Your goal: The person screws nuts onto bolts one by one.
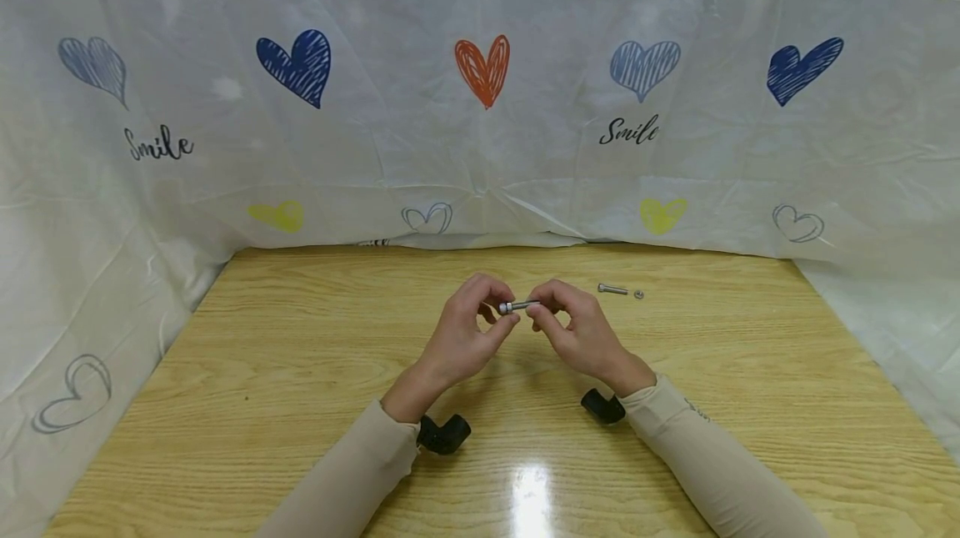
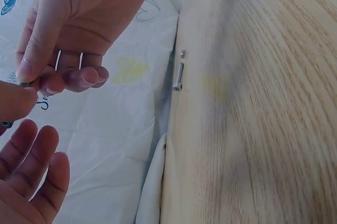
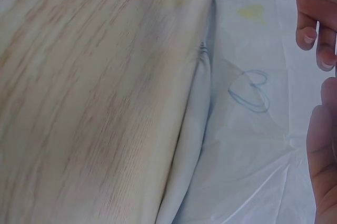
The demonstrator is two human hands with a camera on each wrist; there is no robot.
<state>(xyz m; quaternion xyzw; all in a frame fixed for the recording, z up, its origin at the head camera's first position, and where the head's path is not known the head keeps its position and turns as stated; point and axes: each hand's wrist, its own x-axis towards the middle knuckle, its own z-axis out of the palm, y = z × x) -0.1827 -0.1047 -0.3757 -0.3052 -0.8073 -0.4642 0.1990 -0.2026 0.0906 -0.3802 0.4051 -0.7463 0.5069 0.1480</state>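
Note:
A small silver bolt (image 1: pixel 520 305) is held level above the table, stretched between the two hands. My left hand (image 1: pixel 467 336) has its thumb and fingers around the end with the thick head, where a collar like a nut shows. At the other end, the thumb and index finger of my right hand (image 1: pixel 587 339) pinch the shank. In the left wrist view the fingers mostly hide this bolt, while the right hand (image 2: pixel 84 24) shows with its other fingers loosely bent. The right wrist view catches only parts of the fingers at its right edge.
On the wooden table (image 1: pixel 300 354), beyond the right hand, lie a second bolt (image 1: pixel 613 289) and a loose nut (image 1: pixel 639 294) beside it. A white cloth (image 1: pixel 375 129) printed with hearts hangs behind the table and at its sides. Black wrist-worn pieces (image 1: pixel 444 434) stick out below the forearms.

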